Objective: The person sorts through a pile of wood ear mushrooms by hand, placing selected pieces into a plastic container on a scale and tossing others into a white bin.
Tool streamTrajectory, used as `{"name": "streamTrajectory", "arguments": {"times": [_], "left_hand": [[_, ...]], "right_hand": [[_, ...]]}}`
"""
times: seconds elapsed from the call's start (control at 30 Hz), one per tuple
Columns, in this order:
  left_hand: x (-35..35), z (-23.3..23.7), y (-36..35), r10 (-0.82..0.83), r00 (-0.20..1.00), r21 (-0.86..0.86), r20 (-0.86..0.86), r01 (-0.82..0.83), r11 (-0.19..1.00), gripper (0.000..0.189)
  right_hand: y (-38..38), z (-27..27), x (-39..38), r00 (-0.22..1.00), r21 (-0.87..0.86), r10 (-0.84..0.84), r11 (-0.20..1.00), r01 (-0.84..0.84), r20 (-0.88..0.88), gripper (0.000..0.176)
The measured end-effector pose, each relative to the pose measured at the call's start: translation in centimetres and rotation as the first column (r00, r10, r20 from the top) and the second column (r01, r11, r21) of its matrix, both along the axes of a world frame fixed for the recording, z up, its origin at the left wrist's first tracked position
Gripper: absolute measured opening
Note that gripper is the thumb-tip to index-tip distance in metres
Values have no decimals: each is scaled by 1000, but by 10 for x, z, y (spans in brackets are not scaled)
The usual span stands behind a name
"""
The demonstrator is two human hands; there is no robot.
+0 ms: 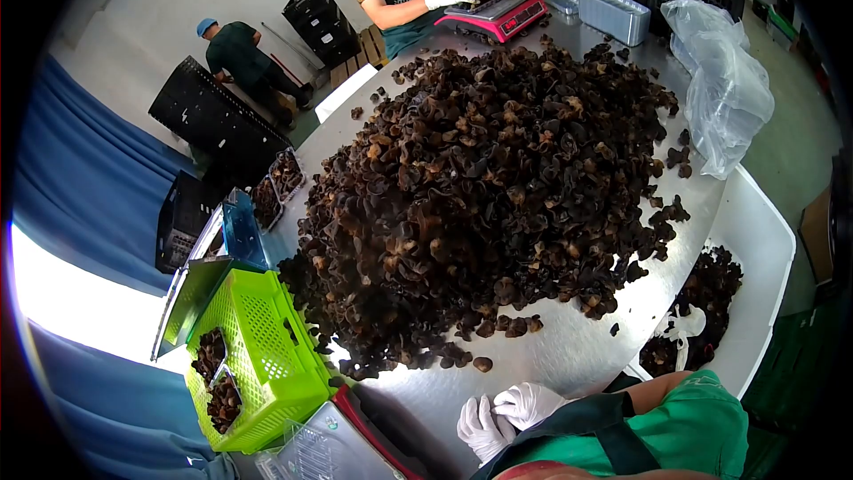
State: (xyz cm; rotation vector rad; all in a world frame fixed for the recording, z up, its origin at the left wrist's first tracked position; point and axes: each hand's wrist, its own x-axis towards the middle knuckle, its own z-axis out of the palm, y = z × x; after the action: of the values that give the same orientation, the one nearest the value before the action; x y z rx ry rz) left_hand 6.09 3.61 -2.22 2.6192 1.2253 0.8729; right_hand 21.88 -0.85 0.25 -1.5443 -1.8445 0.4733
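Both my hands wear white gloves and meet at the table's near edge, close to my apron. My left hand (484, 428) has its fingers extended and slightly apart. Touching it from the right, my right hand (528, 405) has curled fingers; whatever lies between them is hidden. In front of them a large heap of dark brown wood ear mushrooms (480, 187) covers much of the metal table (569, 347). To the left of my hands is a scale (360, 436) with a red edge, and a clear plastic tray (311, 453) lies by it.
A green crate (275, 347) holds filled trays at left. A white tub (764, 249) with mushrooms stands at right, below a plastic bag (724, 80). Across the table, a gloved co-worker handles mushrooms on a red scale (506, 22) near stacked clear trays (613, 13). Another person bends by black crates (209, 111).
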Motion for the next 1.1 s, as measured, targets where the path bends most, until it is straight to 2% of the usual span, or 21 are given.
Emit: {"name": "streamTrajectory", "arguments": {"times": [0.3,0.4,0.83,0.97,1.1], "left_hand": [[-1,-5,-1,13,1000,23,-24,-13,1000,50],[-4,6,1,-24,996,0,-90,24,1000,52],[-9,14,-3,-43,994,-145,-103,28,989,66],[-10,12,-2,-53,996,-154,-71,42,987,67],[-12,10,-2,-57,997,-177,-46,48,983,66]], "right_hand": [[0,4,1,998,-34,19,999,-17,59,30],[0,2,0,998,-31,26,999,-24,55,31],[-4,8,6,989,27,112,993,-115,94,31],[-2,-7,3,993,72,105,991,-108,44,30],[0,-10,3,995,40,99,994,-100,23,31]]}}
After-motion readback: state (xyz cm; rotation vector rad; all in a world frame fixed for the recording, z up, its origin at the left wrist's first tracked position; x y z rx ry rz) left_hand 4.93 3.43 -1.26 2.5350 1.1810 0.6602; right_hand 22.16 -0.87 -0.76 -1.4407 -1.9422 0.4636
